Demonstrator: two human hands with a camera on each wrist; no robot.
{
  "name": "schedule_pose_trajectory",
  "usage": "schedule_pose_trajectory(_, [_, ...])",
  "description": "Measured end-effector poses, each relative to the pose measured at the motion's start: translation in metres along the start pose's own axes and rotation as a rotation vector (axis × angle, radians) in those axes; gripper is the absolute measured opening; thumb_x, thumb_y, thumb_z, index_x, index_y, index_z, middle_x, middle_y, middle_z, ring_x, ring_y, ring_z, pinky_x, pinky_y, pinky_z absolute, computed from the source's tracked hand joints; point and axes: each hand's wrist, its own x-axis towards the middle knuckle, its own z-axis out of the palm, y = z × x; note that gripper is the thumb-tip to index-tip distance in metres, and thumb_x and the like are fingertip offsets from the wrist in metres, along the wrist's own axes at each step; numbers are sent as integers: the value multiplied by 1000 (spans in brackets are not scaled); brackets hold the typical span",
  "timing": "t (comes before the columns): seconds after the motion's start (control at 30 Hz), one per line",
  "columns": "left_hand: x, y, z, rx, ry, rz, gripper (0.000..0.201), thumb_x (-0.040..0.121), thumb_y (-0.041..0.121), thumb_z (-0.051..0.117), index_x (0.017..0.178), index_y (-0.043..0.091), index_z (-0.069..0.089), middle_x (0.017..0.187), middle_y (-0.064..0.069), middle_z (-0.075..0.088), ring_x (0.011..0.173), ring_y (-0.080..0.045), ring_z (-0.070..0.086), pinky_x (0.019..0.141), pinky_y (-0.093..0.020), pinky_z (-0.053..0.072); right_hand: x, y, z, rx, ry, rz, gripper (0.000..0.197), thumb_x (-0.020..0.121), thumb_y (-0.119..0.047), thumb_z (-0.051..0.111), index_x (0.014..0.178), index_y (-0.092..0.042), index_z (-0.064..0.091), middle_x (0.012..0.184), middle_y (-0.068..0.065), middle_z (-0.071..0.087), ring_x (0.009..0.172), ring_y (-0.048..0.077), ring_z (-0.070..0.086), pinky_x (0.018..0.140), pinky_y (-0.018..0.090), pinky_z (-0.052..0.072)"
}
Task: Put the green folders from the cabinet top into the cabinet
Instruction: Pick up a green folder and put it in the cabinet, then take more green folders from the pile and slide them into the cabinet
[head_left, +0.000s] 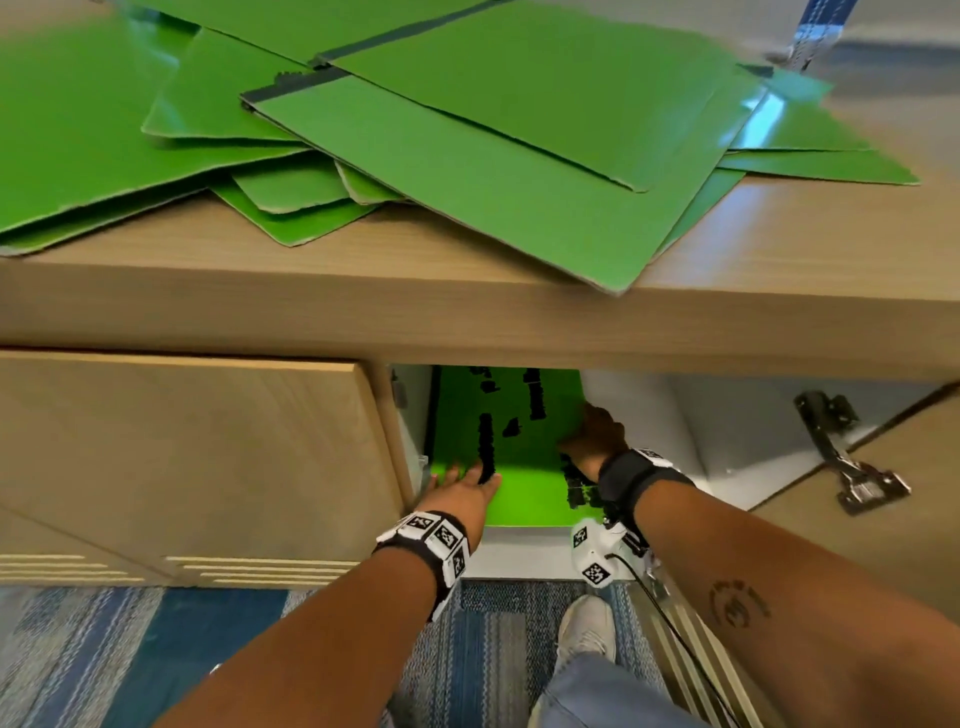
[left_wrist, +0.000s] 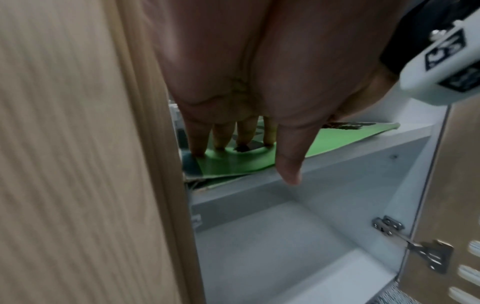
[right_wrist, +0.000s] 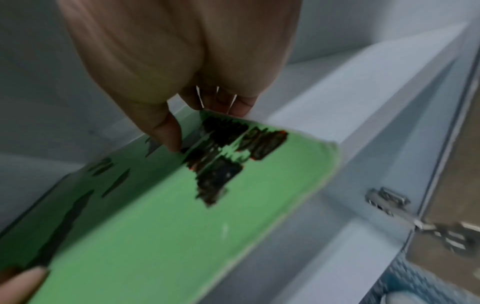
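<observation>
The cabinet (head_left: 467, 322) is a wood-grain unit with a flat top, a closed left door (head_left: 197, 457) and an open right door (head_left: 883, 525) carried on a metal hinge (head_left: 847, 462). Its interior is white and holds a shelf (left_wrist: 324, 162) with a lower compartment beneath it.

On the cabinet top lies a loose pile of green folders (head_left: 467, 171), overlapping at different angles; the corner of the frontmost one overhangs the front edge.

Inside the cabinet, one green folder (head_left: 519, 462) lies flat on the shelf (dark blotches cover parts of its surface). In the left wrist view, further green sheets sit directly beneath its near-left corner.

The left hand (head_left: 462, 493) rests on the folder's near-left area, close beside the closed door. Its fingers (left_wrist: 221, 135) are extended with the tips pressing down on the green surface; the thumb points downward, clear of the shelf edge.

The right hand (head_left: 597, 436) is at the folder's right edge, deeper inside. Its thumb (right_wrist: 166, 133) lies on top of the folder and the other fingers pass under the edge, pinching it.

The two hands are apart, one at each side of the same folder.

A light-coloured shoe (head_left: 587, 629) stands on blue patterned carpet (head_left: 156, 649) below the opening.
</observation>
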Motion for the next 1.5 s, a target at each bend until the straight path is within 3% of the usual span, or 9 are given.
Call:
schedule_pose_trajectory(0.37, [8, -4, -1, -22, 130, -50, 75, 87, 11, 53, 151, 31, 18, 159, -3, 19, 147, -30, 13, 119, -48, 13, -3, 2, 15, -192, 47, -65, 86, 71, -60, 65, 142, -23, 35, 153, -1, 25, 138, 29, 26, 108, 44, 31])
schedule_pose_trajectory(0.5, [-11, 0, -15, -86, 222, -11, 81, 83, 37, 64, 150, 28, 19, 157, -5, 23, 145, -29, 17, 120, -45, 11, -27, -18, 7, -182, 59, -100, 76, 82, -53, 59, 146, -22, 31, 155, 4, 23, 140, 28, 28, 110, 40, 32])
schedule_pose_trajectory(0.7, [-83, 19, -72, -221, 416, 35, 63, 88, 44, 54, 144, 27, 32, 144, -4, 45, 129, -28, 44, 109, -36, 35, -108, -61, -41, 77, -8, -320, 68, 86, -27, 61, 146, -17, 31, 144, 13, 43, 127, 30, 48, 100, 31, 42])
schedule_pose_trajectory(0.87, [-155, 33, -137, -215, 582, 88, 53, 85, 34, 53, 135, 22, 42, 135, -3, 51, 126, -23, 47, 106, -30, 36, -183, -109, -107, -4, 5, -412, 40, 93, -40, 50, 116, -7, 57, 118, 16, 63, 107, 31, 60, 78, 30, 43])
schedule_pose_trajectory(1.03, [-216, 42, -184, -235, 520, 103, 38, 74, 37, 50, 111, 26, 52, 115, -3, 65, 108, -26, 61, 88, -32, 49, -241, -132, -156, -25, -72, -533, 41, 85, -47, 54, 100, -11, 64, 107, 10, 69, 101, 28, 64, 85, 35, 51])
schedule_pose_trajectory(1.17, [-254, 48, -220, -156, 650, 50, 36, 76, 37, 44, 107, 26, 57, 105, -4, 69, 100, -29, 64, 82, -35, 52, -275, -152, -201, -40, 37, -600, 34, 89, -42, 53, 67, -16, 55, 67, 2, 59, 68, 19, 56, 58, 28, 41])
schedule_pose_trajectory(1.3, [-281, 52, -259, -183, 890, 29, 15, 82, 33, 44, 89, 23, 52, 90, -1, 65, 88, -26, 60, 70, -32, 45, -293, -177, -243, 65, 219, -651, 45, 89, -38, 51, 51, -18, 41, 52, -1, 44, 53, 14, 42, 50, 30, 31])
schedule_pose_trajectory(1.37, [-283, 49, -273, -218, 983, 37, 14, 82, 33, 45, 92, 27, 52, 97, 1, 60, 92, -23, 57, 74, -32, 46, -292, -184, -256, 165, 291, -629, 40, 87, -38, 55, 54, -18, 45, 58, 4, 55, 56, 16, 48, 56, 32, 40])
schedule_pose_trajectory(1.5, [-259, 38, -297, -157, 914, -9, 49, 90, 41, 47, 135, 21, 46, 147, -3, 38, 134, -22, 38, 110, -40, 34, -269, -193, -273, 219, 362, -490, 21, 85, -33, 60, 70, -19, 53, 78, 4, 65, 77, 23, 60, 73, 35, 50])
